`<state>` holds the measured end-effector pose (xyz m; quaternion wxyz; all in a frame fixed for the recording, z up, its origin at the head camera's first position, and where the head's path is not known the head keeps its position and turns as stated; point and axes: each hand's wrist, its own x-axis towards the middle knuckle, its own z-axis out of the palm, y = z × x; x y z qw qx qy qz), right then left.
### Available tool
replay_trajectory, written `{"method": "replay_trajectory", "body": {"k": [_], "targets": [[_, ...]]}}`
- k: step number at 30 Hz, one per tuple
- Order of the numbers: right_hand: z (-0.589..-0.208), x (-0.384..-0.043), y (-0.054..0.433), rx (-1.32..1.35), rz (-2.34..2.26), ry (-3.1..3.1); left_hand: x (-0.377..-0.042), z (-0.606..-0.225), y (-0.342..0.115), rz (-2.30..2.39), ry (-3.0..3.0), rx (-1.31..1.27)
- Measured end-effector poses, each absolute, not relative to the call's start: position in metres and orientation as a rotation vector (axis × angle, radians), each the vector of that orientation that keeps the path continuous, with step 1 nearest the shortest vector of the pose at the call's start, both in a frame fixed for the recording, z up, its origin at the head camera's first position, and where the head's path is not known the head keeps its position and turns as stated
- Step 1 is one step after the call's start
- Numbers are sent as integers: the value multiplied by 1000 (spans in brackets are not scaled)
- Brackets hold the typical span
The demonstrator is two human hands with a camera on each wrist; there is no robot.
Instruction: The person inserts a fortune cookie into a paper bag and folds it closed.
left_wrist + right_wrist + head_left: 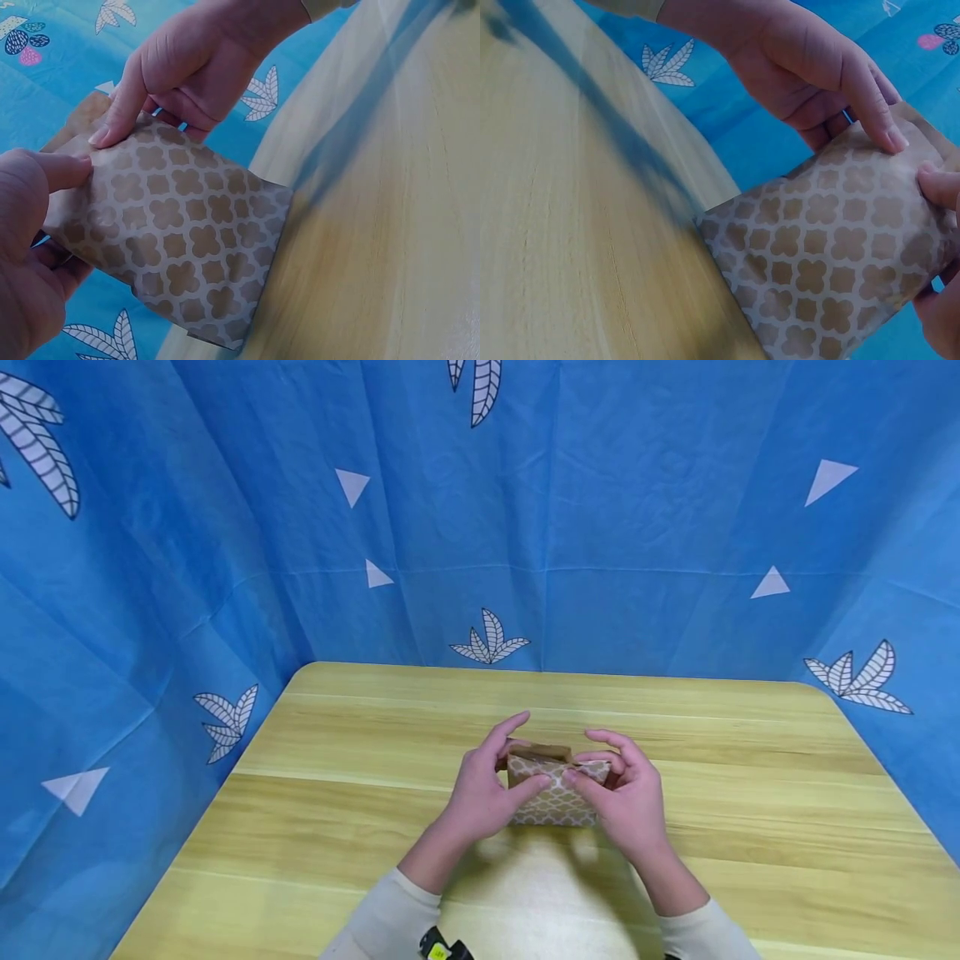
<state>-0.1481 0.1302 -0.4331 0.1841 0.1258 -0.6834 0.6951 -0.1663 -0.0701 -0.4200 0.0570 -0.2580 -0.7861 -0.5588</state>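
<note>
At the middle of the pale yellow wood-grain table (337,735), a brown paper bag with white lattice print (553,806) is held mouth upward. The left hand (480,795) pinches its left side, the right hand (636,802) its right, both thumbs (529,787) on the near face. Blue leaf-printed cloth (637,527) hangs beyond the far edge.

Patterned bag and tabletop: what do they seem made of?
Patterned bag: probably brown kraft paper with a pale printed lattice, matte to faintly shiny, judging by its creases and crisp edges. Tabletop: wood or wood-look laminate, smooth, softly shiny; streaky grain shows.
</note>
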Motion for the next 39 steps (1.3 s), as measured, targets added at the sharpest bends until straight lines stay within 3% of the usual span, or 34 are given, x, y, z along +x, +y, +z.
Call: {"method": "replay_trajectory", "body": {"k": [39], "targets": [[-443, -153, 132, 461, 2009, -1891, -167, -425, -70, -1710, -2408, -756]]}}
